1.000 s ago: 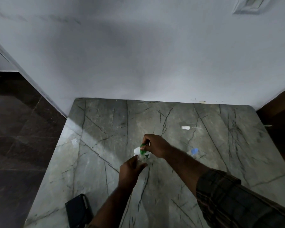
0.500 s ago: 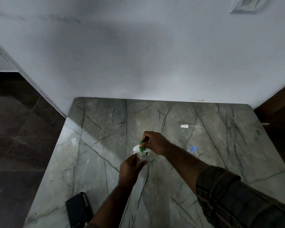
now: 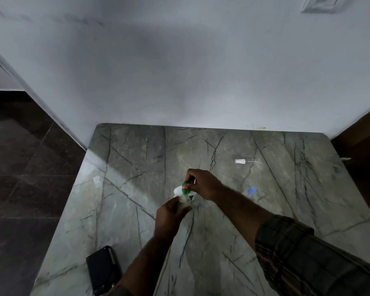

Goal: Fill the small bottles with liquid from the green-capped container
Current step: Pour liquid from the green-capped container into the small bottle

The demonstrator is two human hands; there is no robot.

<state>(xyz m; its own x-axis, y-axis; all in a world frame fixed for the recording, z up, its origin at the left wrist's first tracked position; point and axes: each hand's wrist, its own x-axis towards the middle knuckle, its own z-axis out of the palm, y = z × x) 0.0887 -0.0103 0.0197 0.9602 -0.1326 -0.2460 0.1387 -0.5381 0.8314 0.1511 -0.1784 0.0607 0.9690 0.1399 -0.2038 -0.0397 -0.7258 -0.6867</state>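
Green-capped white container (image 3: 185, 190), grey dark-veined marble table (image 3: 265, 210), blue cap (image 3: 251, 191).

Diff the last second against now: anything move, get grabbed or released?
No visible change. The right hand still holds the green-capped container over the small bottle gripped by the left hand. The white cap and the blue-capped item lie where they were on the table.

The setting looks like a plain, dimly lit room in a home rather than a lab or workshop. A polished grey-green stone bench (image 3: 137, 167) with dark veins is set against a bare painted white wall (image 3: 179, 71). Dark square floor tiles (image 3: 19, 167) run along its left, dark wood panelling (image 3: 363, 133) stands at its right, and a pale wall plate (image 3: 320, 4) sits high up.
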